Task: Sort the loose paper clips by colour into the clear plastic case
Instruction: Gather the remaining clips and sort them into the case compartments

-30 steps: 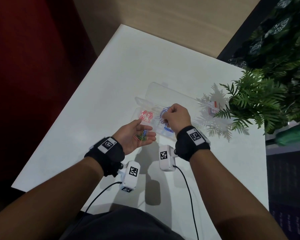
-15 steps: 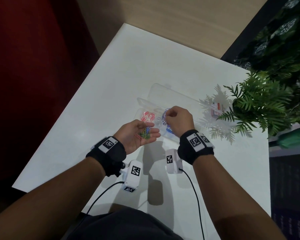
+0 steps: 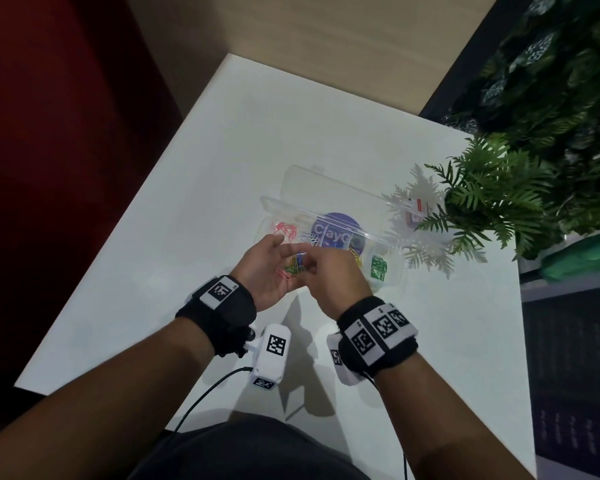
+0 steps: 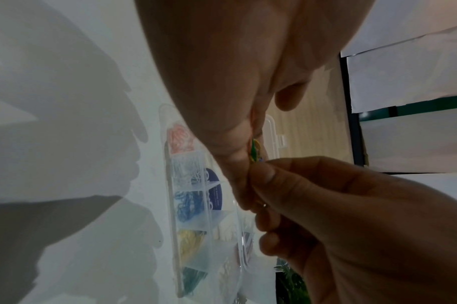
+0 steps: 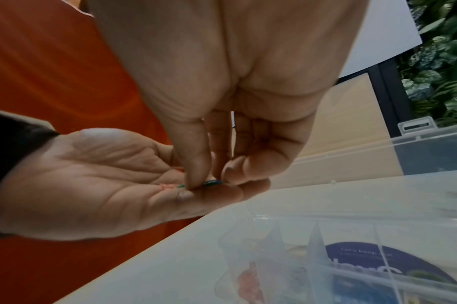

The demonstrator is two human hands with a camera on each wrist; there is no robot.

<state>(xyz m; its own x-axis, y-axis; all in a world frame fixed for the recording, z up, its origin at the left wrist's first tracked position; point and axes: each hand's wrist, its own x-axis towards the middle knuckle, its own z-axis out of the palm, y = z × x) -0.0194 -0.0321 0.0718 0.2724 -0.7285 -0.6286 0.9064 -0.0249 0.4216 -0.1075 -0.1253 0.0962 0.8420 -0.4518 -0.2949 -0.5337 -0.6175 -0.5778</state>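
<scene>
The clear plastic case [image 3: 392,271] lies open on the white table [image 3: 187,271], with pink clips [image 3: 284,228], white, yellow [image 3: 355,256] and green clips [image 3: 378,266] in separate compartments. Just in front of it my left hand [image 3: 284,261] is held palm up, and several mixed loose clips [image 3: 293,268] lie on it. My right hand [image 3: 307,263] reaches into that pile. In the right wrist view its thumb and forefinger [image 5: 196,164] pinch a dark blue clip [image 5: 213,182] on the left palm [image 5: 105,185]. In the left wrist view a green clip [image 4: 254,148] shows at the fingers, above the case [image 4: 186,205].
A fern plant [image 3: 492,209] overhangs the table's right side and the case's lid end. The open lid [image 3: 326,192] lies flat behind the compartments. Wrist camera boxes [image 3: 272,355] and cables hang near the front edge. A dark red wall stands on the left.
My right hand has come back from over the case's middle compartments to the left palm and now pinches a clip there. The left hand stayed palm up with its clips.
</scene>
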